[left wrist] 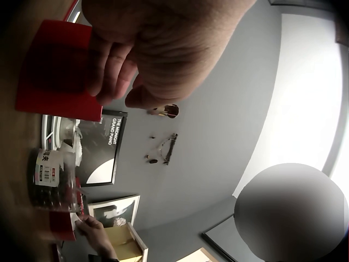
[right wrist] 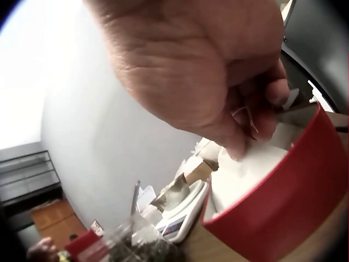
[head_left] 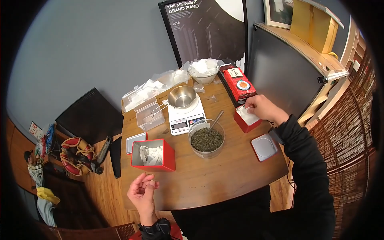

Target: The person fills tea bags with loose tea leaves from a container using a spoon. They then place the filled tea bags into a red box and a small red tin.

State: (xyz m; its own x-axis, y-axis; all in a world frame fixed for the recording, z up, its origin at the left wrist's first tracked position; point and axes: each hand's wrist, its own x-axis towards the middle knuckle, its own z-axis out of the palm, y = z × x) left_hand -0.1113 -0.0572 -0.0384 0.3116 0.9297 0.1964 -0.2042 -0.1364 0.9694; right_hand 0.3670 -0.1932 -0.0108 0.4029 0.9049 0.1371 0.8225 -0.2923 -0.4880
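At the right of the table, my right hand (head_left: 266, 109) reaches into the mouth of a small red tin (head_left: 249, 125). Thumb and fingers pinch a white tea bag (right wrist: 253, 164) there, and a thin string shows by the fingertips in the right wrist view. My left hand (head_left: 144, 196) is raised in front of a larger red tin (head_left: 165, 161), fingers loosely bent, nothing visible in them. White tea bags (head_left: 153, 155) lie inside that larger tin. Between the tins stands a clear tub (head_left: 195, 151) of dried tea leaves (head_left: 206, 141) with a spoon (head_left: 216, 120) in it.
A steel bowl (head_left: 182, 97) sits on a white kitchen scale (head_left: 179, 127). Behind are a clear plastic box (head_left: 150, 118), a bowl of white bags (head_left: 203, 78) and a red tea packet (head_left: 240, 85). Tin lids lie at right (head_left: 264, 148) and left (head_left: 136, 141).
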